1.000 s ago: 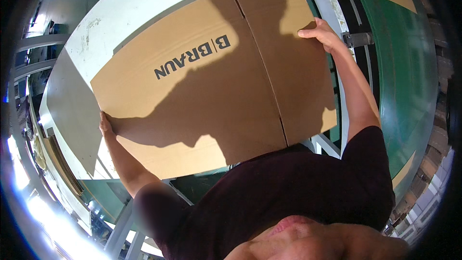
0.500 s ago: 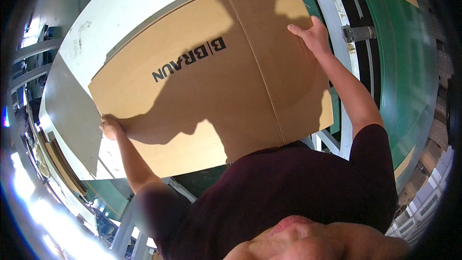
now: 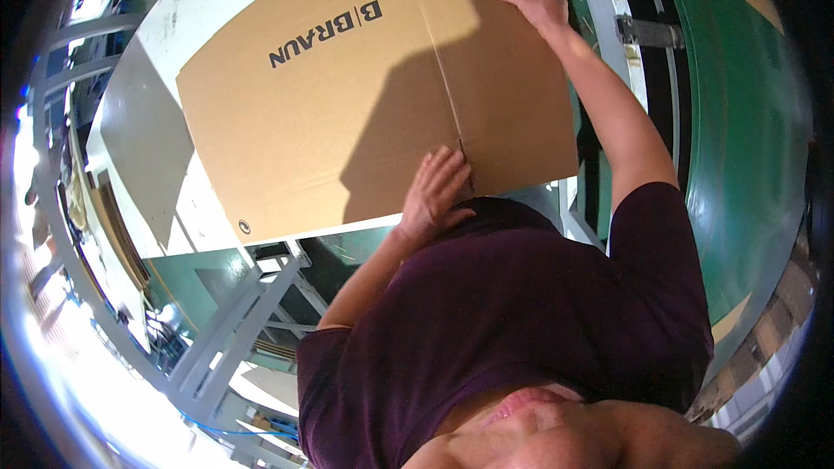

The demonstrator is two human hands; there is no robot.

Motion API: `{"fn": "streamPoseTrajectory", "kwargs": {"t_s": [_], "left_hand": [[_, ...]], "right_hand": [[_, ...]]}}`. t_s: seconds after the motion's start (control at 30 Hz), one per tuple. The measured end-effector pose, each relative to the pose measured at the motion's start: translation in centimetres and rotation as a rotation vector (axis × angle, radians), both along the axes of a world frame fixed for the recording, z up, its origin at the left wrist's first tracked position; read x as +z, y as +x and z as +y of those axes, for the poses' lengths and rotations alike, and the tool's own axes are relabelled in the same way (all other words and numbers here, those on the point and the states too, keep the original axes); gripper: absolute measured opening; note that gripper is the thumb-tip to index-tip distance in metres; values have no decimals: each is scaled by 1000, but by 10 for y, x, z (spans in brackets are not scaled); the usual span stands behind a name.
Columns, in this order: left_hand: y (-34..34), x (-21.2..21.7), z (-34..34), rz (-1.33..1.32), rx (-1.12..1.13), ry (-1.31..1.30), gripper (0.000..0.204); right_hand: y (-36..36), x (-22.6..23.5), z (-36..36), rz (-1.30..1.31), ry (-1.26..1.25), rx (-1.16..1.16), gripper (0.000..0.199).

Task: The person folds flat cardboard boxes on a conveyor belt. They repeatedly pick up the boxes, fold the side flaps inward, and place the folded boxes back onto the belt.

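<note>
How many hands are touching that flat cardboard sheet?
2. The left hand rests on the near edge of the cardboard sheet by its crease; the right hand presses its far right part. No other hands show.

Flattened brown cardboard box (image 3: pixel 347 95); creased, lying flat on white table (image 3: pixel 217 0).

bright, glare lower-left | hard shadows | fisheye edges bent | sharp
</note>
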State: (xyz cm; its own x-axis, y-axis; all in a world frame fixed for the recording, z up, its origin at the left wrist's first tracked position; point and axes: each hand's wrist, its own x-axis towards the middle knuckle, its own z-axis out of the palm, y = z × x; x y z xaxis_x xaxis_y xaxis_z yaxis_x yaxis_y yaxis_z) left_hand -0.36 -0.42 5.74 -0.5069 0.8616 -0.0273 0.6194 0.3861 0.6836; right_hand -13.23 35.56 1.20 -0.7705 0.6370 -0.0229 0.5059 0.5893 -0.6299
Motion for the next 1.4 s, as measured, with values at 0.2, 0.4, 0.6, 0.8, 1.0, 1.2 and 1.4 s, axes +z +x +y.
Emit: {"fn": "streamPoseTrajectory", "kwargs": {"t_s": [0.2,0.4,0.6,0.8,1.0,1.2,1.4], "left_hand": [[21,-9,13,260,40,-121,59],[23,-12,24,317,67,-191,52],[30,-2,31,202,106,-249,49],[29,1,32,198,52,-364,52],[28,1,34,275,30,-397,51],[28,-6,23,313,52,-309,44],[16,-45,-3,542,-59,-168,36]], "right_hand": [[3,23,-3,-124,-56,153,85],[8,20,13,-80,-78,264,78],[0,-2,161,303,-92,43,29],[-28,-51,384,-172,952,-338,58],[-38,-75,437,-196,893,-195,31],[85,-20,399,-253,801,-40,49],[272,81,284,-32,650,-12,52]]}}
